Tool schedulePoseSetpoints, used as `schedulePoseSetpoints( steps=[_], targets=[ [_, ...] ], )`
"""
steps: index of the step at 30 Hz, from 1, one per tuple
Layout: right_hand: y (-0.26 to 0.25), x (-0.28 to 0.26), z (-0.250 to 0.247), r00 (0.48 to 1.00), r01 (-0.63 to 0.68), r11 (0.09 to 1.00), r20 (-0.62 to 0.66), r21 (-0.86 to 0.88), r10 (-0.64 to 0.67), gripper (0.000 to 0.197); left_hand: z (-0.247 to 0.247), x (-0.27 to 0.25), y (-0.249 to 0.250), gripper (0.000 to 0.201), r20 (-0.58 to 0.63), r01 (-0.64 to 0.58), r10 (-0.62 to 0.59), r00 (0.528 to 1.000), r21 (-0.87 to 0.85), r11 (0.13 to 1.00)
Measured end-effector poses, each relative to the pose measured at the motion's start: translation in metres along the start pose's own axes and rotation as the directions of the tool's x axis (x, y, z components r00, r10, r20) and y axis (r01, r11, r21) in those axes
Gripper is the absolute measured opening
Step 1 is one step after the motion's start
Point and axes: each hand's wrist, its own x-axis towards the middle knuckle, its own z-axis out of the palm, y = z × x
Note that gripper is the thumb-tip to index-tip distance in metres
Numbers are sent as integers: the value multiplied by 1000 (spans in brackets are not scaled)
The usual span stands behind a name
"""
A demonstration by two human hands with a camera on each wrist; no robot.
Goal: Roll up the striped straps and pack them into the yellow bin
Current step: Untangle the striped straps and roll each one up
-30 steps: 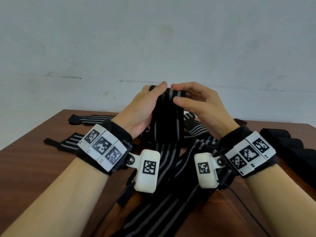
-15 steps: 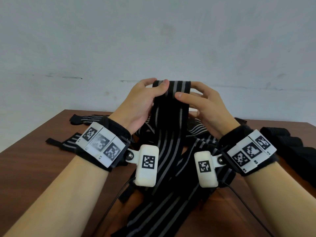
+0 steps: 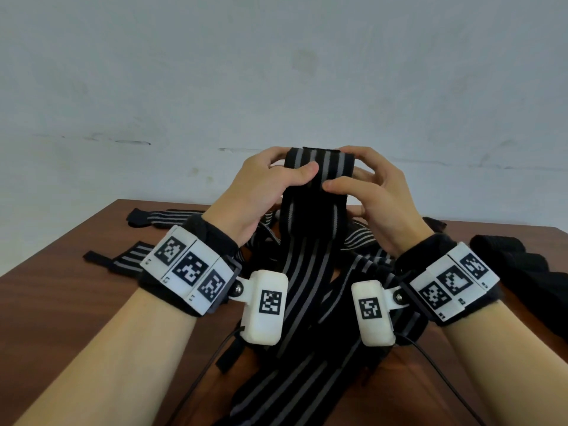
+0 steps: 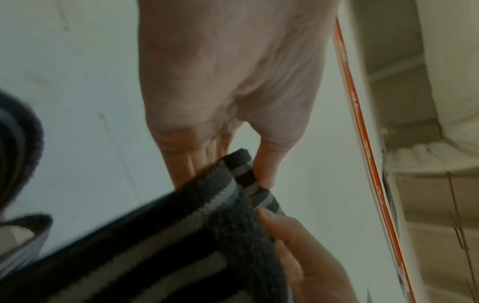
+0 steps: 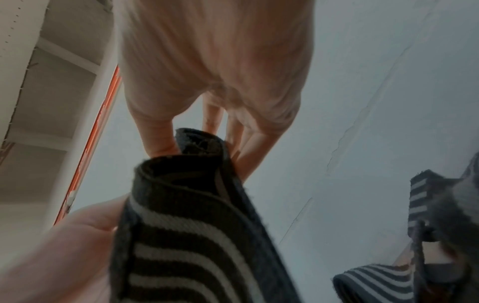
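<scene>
The strap (image 3: 318, 179) is held up off the counter (image 3: 61, 296), its top end folded over into the start of a roll, with the long tail hanging straight down toward the person and ending in the heap of straps (image 3: 307, 333) below. The roll's axis runs left to right between the two hands, so the coming turns go over and down the tail. The left hand (image 3: 261, 195) has a clenching grip on the roll's left edge, thumb on the near face and fingers behind; the right hand (image 3: 378, 192) grasps the right edge the same way, thumb in front, fingers curled at the back. The right wrist view shows the inner fold still loose and open, so I judge the roll has barely begun and needs tightening. Both hands sit equally near. There is free air above the counter for rolling, but the tail lies among other straps and may drag them. More straps lie flat at far left (image 3: 166, 215). The yellow bin is not in view.
</scene>
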Motion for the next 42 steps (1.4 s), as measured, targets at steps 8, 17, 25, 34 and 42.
schedulePoseSetpoints(
  steps=[8, 17, 25, 34, 42],
  targets=[
    [9, 1, 6, 979, 201, 951, 28, -234, -200, 48, 0, 1, -3, 73, 172, 200, -199, 965, 14, 980],
    [6, 2, 10, 997, 70, 965, 47, -254, -60, 53, 9, 1, -3, 45, 88, 191, -172, 981, -301, 934],
    [3, -8, 22, 956, -136, 935, 203, -326, 210, 44, 3, 0, 2, 38, -184, -29, -49, 982, -399, 917],
    [13, -8, 25, 988, -18, 935, 139, -354, 72, 26, -1, -1, 7, 37, -280, -153, 27, 960, -437, 886],
    [23, -4, 24, 944, -9, 893, 290, -450, 156, 37, -21, 3, 11, 36, -471, -320, 93, 877, -429, 844]
  ],
)
